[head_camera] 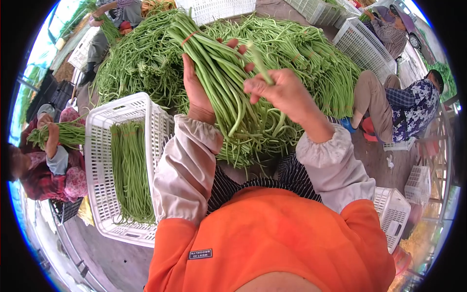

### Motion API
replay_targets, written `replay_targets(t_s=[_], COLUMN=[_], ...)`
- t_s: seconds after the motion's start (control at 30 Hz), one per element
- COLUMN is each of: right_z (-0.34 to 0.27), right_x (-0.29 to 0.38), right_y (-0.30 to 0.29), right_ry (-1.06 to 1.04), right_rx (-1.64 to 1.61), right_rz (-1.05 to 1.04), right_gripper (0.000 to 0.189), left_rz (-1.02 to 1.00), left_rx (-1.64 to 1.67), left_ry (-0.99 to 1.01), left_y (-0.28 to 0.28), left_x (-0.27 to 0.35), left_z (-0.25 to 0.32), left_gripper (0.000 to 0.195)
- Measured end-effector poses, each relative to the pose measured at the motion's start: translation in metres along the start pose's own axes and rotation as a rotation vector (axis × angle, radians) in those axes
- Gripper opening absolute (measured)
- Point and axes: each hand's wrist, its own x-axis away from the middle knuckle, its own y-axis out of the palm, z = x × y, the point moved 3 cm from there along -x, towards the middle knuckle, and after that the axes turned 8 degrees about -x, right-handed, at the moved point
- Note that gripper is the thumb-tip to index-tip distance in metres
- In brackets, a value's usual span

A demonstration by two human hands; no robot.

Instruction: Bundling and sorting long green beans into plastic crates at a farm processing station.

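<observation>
In my left hand (199,87) rests a bundle of long green beans (219,76), its upper end bound by a red band (190,38). The palm supports the bundle from the left, and fingertips show beyond its far side. My right hand (282,91), just to the right of the bundle, pinches a short pale green piece of bean (259,62) between thumb and fingers; the piece looks blurred. Beneath both hands spreads a large heap of long beans (138,69), with some banded bundles (310,54) lying on its right part.
A white plastic crate (151,120) at my left holds banded bean bundles (131,171). More white crates stand beyond the heap (215,11), at the upper right (365,47) and by my right elbow (392,215). Several people sit around the heap; one at left holds beans (67,135).
</observation>
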Motion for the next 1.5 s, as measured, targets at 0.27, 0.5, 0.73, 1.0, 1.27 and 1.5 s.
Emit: replay_targets(t_s=[0.27,0.5,0.73,1.0,1.27,1.5], right_z=[0.022,0.014,0.014,0.003,0.017,0.035], right_x=[-0.009,-0.012,-0.027,-0.029,-0.004,0.027], right_y=[-0.007,-0.026,-0.01,-0.006,0.01,-0.004], right_ry=[0.13,0.209,0.22,0.011,0.11,0.138], right_rx=[-0.722,-0.863,-0.35,-0.131,-0.095,-0.182], right_rz=[-0.236,-0.26,-0.162,-0.131,-0.101,-0.205], right_gripper=[0.02,0.016,0.03,0.049,0.044,0.042], left_rz=[-0.037,-0.016,0.067,0.099,0.201,0.28], left_rx=[0.085,0.012,-0.044,-0.104,-0.052,-0.153], left_ry=[-0.049,-0.082,-0.13,-0.155,-0.142,-0.06], left_y=[-0.009,-0.002,-0.008,-0.029,-0.037,-0.028], left_x=[-0.001,0.004,0.002,-0.008,-0.002,-0.001], left_z=[-0.003,-0.002,-0.017,-0.006,-0.011,-0.002], left_gripper=[0.075,0.074,0.079,0.075,0.067,0.076])
